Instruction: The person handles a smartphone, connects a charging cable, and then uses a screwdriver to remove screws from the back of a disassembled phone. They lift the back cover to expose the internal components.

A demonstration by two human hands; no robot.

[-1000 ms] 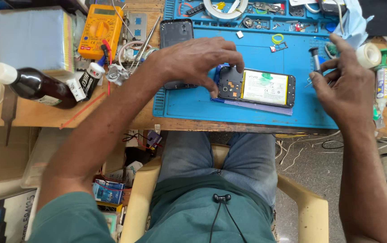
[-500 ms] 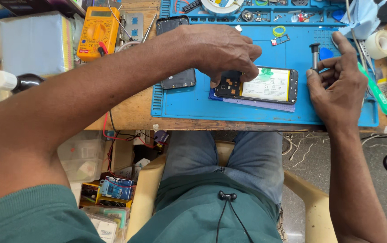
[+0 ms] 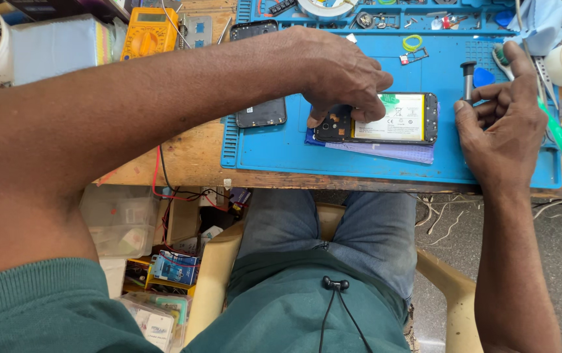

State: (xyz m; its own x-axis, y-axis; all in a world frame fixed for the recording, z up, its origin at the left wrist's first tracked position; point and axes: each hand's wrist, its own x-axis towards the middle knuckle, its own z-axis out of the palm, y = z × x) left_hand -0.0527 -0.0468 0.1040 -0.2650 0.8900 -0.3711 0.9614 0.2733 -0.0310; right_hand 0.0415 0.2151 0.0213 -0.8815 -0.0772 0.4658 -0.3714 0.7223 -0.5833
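Hands at our bench: our left hand (image 3: pixel 343 75) presses its fingertips on the opened phone (image 3: pixel 379 119), which lies back-up on the blue mat (image 3: pixel 281 147), while our right hand (image 3: pixel 500 114) pinches a small upright screwdriver (image 3: pixel 468 78) just beside it.

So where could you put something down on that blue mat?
Bare patches on the blue mat: the near-left corner, beside the dark phone cover, and the strip between the open phone and the right hand. The far edge, with its small parts, is crowded.
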